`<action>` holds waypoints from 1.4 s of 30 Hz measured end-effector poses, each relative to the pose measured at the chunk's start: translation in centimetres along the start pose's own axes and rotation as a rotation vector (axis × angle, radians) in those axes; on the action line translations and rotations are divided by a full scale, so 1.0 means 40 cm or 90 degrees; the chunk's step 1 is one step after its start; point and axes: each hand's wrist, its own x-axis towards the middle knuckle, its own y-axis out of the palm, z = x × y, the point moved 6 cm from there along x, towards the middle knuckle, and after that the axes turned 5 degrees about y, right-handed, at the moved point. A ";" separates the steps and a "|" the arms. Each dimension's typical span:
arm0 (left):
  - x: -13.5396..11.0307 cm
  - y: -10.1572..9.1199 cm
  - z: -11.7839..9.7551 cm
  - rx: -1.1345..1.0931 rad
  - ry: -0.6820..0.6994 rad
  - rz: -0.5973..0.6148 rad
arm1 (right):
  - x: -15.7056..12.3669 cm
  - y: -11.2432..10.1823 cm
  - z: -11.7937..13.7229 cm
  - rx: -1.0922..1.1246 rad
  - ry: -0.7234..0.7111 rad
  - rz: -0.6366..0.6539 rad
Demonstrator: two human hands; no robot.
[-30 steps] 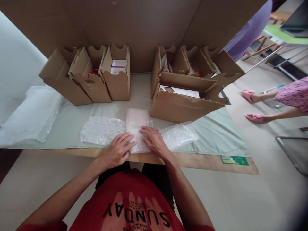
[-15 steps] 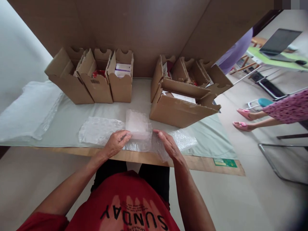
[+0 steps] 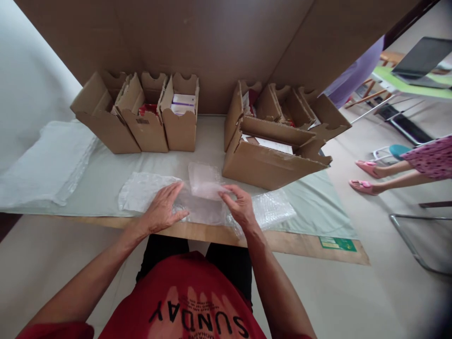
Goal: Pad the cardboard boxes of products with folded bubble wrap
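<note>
At the bench (image 3: pixel 289 244) I see the right hand (image 3: pixel 241 207) pinching pinkish plastic wrap (image 3: pixel 202 180), the left hand (image 3: pixel 162 207), grip spread loosely, beside it.

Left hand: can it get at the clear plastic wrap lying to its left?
Probably yes: the left hand looks open and is right beside the clear plastic wrap, with nothing visibly standing between them.

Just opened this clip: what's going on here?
A person works at a cloth-covered table. Their right hand pinches a piece of pale plastic wrap, while the left hand is open beside it, apparently gripping nothing. A sheet of bubble wrap lies on the right, and cardboard boxes stand behind.
</note>
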 end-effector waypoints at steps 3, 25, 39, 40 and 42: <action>-0.043 0.002 0.042 0.165 -0.018 0.032 | 0.009 -0.040 -0.001 0.015 0.035 -0.060; -0.050 -0.118 0.066 0.214 -0.121 -0.162 | -0.071 0.097 0.035 -0.044 -0.085 0.078; -0.007 0.094 -0.046 -0.075 0.185 -0.036 | -0.142 -0.090 -0.101 -0.104 0.060 0.008; -0.008 0.093 -0.048 -0.072 0.192 -0.035 | -0.141 -0.099 -0.102 -0.113 0.056 -0.003; -0.007 0.095 -0.049 -0.069 0.196 -0.037 | -0.141 -0.105 -0.082 -0.126 0.031 -0.022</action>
